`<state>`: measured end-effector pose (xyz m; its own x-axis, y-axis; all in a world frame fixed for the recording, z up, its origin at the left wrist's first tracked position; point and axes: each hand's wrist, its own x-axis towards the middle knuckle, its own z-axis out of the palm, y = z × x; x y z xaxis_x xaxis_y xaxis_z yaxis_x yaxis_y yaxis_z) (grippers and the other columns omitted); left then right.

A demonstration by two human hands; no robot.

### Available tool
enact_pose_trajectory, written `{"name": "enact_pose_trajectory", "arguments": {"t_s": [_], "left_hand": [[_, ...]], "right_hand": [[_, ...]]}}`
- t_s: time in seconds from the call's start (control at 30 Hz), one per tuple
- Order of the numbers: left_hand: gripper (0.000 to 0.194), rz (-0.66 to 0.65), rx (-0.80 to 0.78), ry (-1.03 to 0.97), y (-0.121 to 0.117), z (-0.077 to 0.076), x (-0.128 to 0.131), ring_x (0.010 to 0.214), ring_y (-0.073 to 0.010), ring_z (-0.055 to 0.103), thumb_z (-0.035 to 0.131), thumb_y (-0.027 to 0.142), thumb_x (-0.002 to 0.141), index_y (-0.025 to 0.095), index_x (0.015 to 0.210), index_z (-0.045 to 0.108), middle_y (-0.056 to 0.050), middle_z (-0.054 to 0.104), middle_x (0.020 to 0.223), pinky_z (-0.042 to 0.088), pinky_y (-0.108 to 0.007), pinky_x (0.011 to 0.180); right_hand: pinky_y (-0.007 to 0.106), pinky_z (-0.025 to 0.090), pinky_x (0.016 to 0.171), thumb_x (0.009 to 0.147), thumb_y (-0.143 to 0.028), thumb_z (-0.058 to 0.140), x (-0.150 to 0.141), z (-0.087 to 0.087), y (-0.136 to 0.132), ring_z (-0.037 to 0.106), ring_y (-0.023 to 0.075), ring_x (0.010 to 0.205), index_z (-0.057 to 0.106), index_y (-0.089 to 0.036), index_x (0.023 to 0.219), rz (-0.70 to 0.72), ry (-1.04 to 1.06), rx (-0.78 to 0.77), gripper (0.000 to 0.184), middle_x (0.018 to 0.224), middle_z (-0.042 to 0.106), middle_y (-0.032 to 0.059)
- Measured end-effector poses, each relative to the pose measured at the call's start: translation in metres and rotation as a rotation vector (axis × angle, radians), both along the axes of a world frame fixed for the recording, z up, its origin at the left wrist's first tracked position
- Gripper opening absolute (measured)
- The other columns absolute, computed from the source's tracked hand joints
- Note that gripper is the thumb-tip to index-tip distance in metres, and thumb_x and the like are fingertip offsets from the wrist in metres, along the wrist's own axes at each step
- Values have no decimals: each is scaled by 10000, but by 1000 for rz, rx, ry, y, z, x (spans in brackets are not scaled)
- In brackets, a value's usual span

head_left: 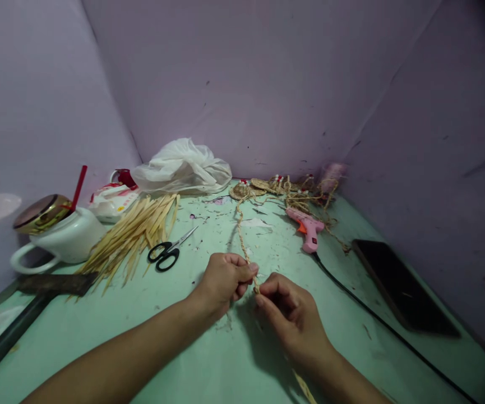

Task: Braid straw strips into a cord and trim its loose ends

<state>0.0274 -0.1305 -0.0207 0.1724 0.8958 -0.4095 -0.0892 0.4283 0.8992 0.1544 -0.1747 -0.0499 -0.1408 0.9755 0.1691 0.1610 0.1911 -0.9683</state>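
Pale strand [303,387] shows nearest the camera, emerging by the right hand [295,317] (can't tell if it joins the cord). Braided cord [240,233] runs over the green tabletop [208,365], long axis pointing away from the body, far end at a beaded woven disc [248,193]. Both hands pinch its near stretch, fingertips just beside each other: left hand [224,282] farther along, right closer to the body. Scissors [174,247] lie left, pink glue gun [309,225] right.
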Motion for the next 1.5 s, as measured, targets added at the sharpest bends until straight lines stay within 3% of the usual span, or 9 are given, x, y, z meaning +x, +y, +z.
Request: {"name": "enact_pose_trajectory", "arguments": {"t_s": [0.13, 0.27, 0.63, 0.77, 0.87, 1.0, 1.13, 1.4, 1.5], "left_hand": [[263, -7, 0, -10, 6, -3, -5, 272, -25, 269, 640, 303, 570, 157, 476, 443, 70, 376, 299, 163, -174, 312], [285, -23, 45, -47, 15, -8, -14, 297, -27, 292, 676, 328, 553, 147, 503, 461, 66, 395, 326, 177, -170, 322], [261, -18, 44, -10, 17, -12, -17, 307, -32, 283, 646, 316, 585, 159, 528, 446, 72, 386, 339, 184, -169, 327], [237, -30, 41, 204, 15, -14, -12, 297, -46, 270, 587, 328, 635, 168, 524, 453, 68, 374, 335, 201, -188, 340], [303, -198, 161, 462, 17, -2, -21, 317, -73, 319, 537, 386, 673, 164, 478, 472, 29, 410, 345, 229, -212, 371], [205, -491, 511, 1161, 27, 31, -63, 496, -134, 471, 516, 312, 661, 161, 532, 568, -35, 565, 531, 266, -232, 473], [145, -545, 431, 1707, 36, 49, -104, 634, -232, 550, 478, 205, 603, 161, 675, 596, -119, 624, 706, 268, -263, 486], [227, -554, 368, 1773, 48, 28, -115, 698, -280, 575, 497, 158, 552, 167, 760, 585, -159, 632, 796, 320, -283, 495], [242, -536, 371, 1786, 47, 29, -113, 709, -294, 576, 491, 142, 549, 165, 773, 578, -165, 629, 787, 322, -291, 498]], "right_hand": [[227, 412, 546, 707, -270, 627, -2, 3, 3, 488, 100, 582, 573, -163, 725, 55, 242, -208, 121, 648, 537, -11], [271, 467, 618, 557, -236, 756, -4, 8, 9, 558, 113, 624, 640, -161, 844, 135, 514, -493, 319, 741, 622, 24], [241, 424, 484, 574, -290, 749, -3, 4, 10, 521, 85, 447, 649, -118, 703, 135, 489, -628, 238, 543, 592, -3], [209, 381, 455, 559, -301, 752, -4, 6, 9, 508, 73, 431, 641, -115, 644, 101, 450, -558, 233, 530, 598, 0], [208, 386, 443, 552, -299, 754, -2, 8, 10, 505, 72, 413, 653, -117, 651, 55, 465, -570, 231, 523, 600, -3], [227, 431, 452, 518, -283, 774, 2, 14, 13, 509, 78, 414, 657, -117, 683, -27, 529, -633, 261, 539, 610, 0], [230, 452, 449, 517, -277, 777, 5, 17, 15, 514, 80, 420, 656, -111, 702, -42, 554, -648, 276, 549, 613, 7], [224, 446, 440, 528, -276, 769, 5, 17, 16, 509, 77, 418, 648, -117, 709, -47, 550, -644, 269, 553, 604, 1], [227, 449, 441, 523, -280, 771, 5, 17, 16, 508, 78, 415, 644, -115, 709, -50, 545, -644, 279, 549, 604, 1]]}}
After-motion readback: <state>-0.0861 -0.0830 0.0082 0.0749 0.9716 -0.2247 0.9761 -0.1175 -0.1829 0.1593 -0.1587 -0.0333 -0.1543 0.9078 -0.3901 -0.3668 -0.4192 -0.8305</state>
